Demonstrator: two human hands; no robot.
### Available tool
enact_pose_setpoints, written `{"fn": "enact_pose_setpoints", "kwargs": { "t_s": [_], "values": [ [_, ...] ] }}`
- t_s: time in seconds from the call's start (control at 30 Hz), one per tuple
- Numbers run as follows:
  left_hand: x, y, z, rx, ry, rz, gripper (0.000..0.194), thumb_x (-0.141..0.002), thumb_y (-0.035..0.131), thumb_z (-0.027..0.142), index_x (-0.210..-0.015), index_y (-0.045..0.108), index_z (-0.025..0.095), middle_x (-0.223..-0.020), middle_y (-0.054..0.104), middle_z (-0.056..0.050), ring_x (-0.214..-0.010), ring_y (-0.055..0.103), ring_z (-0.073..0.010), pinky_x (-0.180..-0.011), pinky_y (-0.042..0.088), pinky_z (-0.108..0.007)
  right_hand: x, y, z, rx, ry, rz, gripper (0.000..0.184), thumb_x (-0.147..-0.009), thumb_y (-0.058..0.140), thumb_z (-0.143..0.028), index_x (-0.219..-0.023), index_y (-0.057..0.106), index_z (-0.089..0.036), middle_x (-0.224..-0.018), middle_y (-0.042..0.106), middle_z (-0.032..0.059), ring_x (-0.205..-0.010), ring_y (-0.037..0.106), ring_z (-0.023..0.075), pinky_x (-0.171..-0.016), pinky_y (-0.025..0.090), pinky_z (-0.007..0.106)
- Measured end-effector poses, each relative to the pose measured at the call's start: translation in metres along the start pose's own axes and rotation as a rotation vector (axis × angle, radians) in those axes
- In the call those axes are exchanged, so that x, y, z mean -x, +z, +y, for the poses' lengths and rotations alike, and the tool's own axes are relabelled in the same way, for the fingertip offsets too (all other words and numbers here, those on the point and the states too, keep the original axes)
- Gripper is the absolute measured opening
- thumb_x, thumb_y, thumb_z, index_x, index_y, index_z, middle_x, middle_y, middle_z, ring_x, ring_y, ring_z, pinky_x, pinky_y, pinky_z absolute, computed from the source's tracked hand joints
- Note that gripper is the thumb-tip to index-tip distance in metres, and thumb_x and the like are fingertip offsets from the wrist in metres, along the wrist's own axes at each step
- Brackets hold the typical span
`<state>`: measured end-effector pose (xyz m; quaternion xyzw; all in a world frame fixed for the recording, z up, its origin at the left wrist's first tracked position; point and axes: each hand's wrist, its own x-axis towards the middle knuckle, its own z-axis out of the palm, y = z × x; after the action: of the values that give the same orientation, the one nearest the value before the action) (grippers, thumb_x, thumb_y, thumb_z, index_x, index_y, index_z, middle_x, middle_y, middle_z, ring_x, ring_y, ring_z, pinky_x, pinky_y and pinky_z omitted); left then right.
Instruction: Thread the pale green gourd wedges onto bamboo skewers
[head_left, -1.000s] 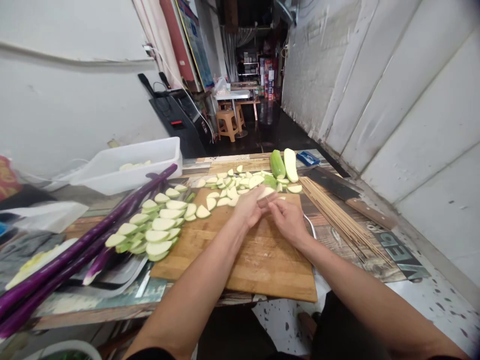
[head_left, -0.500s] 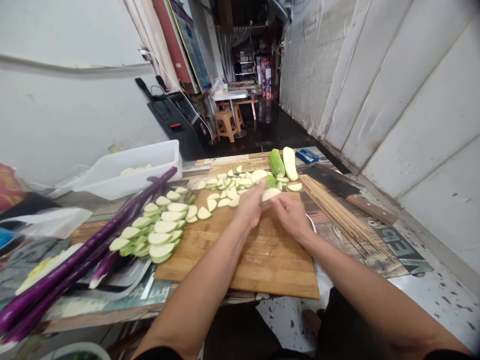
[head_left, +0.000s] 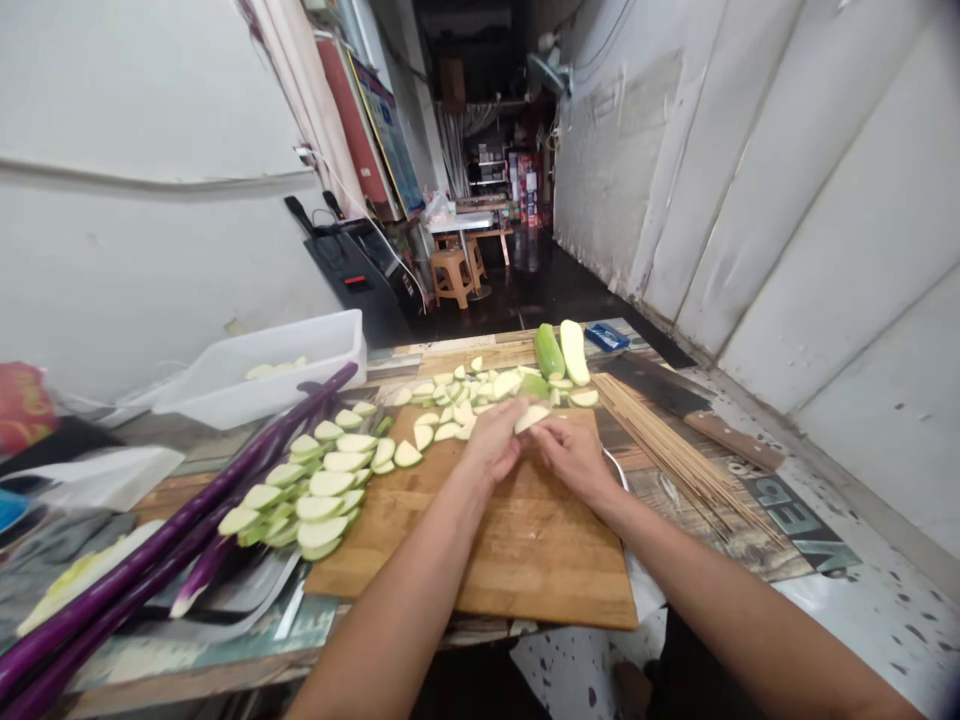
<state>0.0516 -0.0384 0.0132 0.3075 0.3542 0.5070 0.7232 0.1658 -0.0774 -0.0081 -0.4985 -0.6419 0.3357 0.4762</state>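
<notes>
Above the wooden cutting board (head_left: 480, 560), my left hand (head_left: 493, 442) is closed round a pale half-round zucchini slice (head_left: 531, 418). My right hand (head_left: 576, 455) is pinched at the slice's right end; whatever its fingers hold is hidden. Many cut zucchini pieces (head_left: 448, 431) are scattered along the board's far side. On its left, zucchini slices (head_left: 328, 483) lie stacked in overlapping rows. A green zucchini piece (head_left: 550, 352) and a half with its cut face up (head_left: 574, 352) lie beyond the hands. Thin wooden skewers (head_left: 667, 450) are spread to the right of the board.
Long purple eggplants (head_left: 187, 500) lie across the table's left side. Behind them stands a white plastic bin (head_left: 262, 350) with some slices inside. A cleaver (head_left: 675, 395) rests at the right, near a blue packet (head_left: 606, 337). Stools (head_left: 451, 278) stand farther back.
The camera has tilted up slightly, so the table sits lower in view. Both hands stay together at the slice, which has shifted slightly toward me.
</notes>
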Motion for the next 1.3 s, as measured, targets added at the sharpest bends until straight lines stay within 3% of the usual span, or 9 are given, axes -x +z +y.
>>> {"fn": "enact_pose_setpoints", "kwargs": {
  "t_s": [0.1,0.27,0.57,0.73,0.9,1.13,1.3],
  "values": [
    [-0.003,-0.003,-0.001,0.045,0.030,0.062,0.009,-0.077,0.054,0.012,-0.080,0.061,0.007,-0.085,0.065,-0.013,-0.073,0.063,-0.0181,-0.067,0.053,-0.030,0.002,0.001,0.002,0.004,0.027,-0.058,0.022,-0.082,0.045,-0.032,-0.078,0.061,-0.017,-0.045,0.047,-0.0047,-0.039,0.042,0.0102,-0.042,0.032,0.021],
    [-0.006,-0.007,-0.001,0.105,-0.004,0.092,0.010,-0.079,0.052,0.014,-0.079,0.059,0.007,-0.082,0.065,-0.015,-0.076,0.064,-0.0217,-0.071,0.052,-0.036,0.004,0.002,0.007,0.130,-0.113,-0.004,0.024,-0.082,0.043,-0.024,-0.071,0.063,-0.016,-0.064,0.060,0.0010,-0.058,0.053,0.0132,-0.056,0.039,0.022],
    [-0.004,0.003,-0.009,0.053,-0.015,0.088,0.011,-0.077,0.054,0.014,-0.084,0.059,0.007,-0.083,0.065,-0.013,-0.070,0.064,-0.0174,-0.049,0.048,-0.019,0.000,0.002,0.010,0.114,-0.123,0.035,0.024,-0.083,0.043,-0.021,-0.078,0.066,-0.016,-0.078,0.066,0.0031,-0.071,0.059,0.0154,-0.066,0.043,0.023],
    [-0.008,-0.005,0.008,0.168,0.069,0.130,0.025,-0.079,0.055,0.033,-0.092,0.054,0.012,-0.091,0.064,-0.015,-0.087,0.063,-0.0220,-0.066,0.053,-0.030,0.002,-0.003,0.006,0.136,-0.099,0.003,0.025,-0.083,0.044,-0.025,-0.082,0.067,-0.016,-0.078,0.067,0.0026,-0.070,0.058,0.0157,-0.063,0.042,0.024],
    [-0.011,-0.016,0.020,0.296,0.119,0.168,0.018,-0.082,0.050,0.029,-0.093,0.049,0.015,-0.091,0.064,-0.015,-0.092,0.061,-0.0250,-0.075,0.050,-0.045,0.005,-0.006,0.004,0.131,-0.083,-0.105,0.026,-0.083,0.044,-0.028,-0.084,0.068,-0.017,-0.077,0.066,0.0017,-0.069,0.058,0.0154,-0.061,0.042,0.023],
    [-0.015,-0.023,0.020,0.311,0.144,0.216,0.009,-0.082,0.049,0.020,-0.084,0.054,0.013,-0.084,0.063,-0.010,-0.090,0.062,-0.0236,-0.080,0.048,-0.043,0.007,-0.005,0.003,0.139,-0.072,-0.172,0.027,-0.081,0.045,-0.029,-0.080,0.068,-0.016,-0.069,0.064,0.0008,-0.063,0.055,0.0145,-0.057,0.041,0.023],
    [-0.015,-0.023,0.017,0.286,0.204,0.212,0.008,-0.082,0.047,0.017,-0.082,0.054,0.012,-0.082,0.063,-0.008,-0.090,0.062,-0.0229,-0.082,0.048,-0.042,0.008,-0.004,0.003,0.136,-0.080,-0.132,0.026,-0.081,0.045,-0.027,-0.079,0.068,-0.016,-0.070,0.065,0.0007,-0.064,0.056,0.0144,-0.059,0.041,0.022]
  ]
}}
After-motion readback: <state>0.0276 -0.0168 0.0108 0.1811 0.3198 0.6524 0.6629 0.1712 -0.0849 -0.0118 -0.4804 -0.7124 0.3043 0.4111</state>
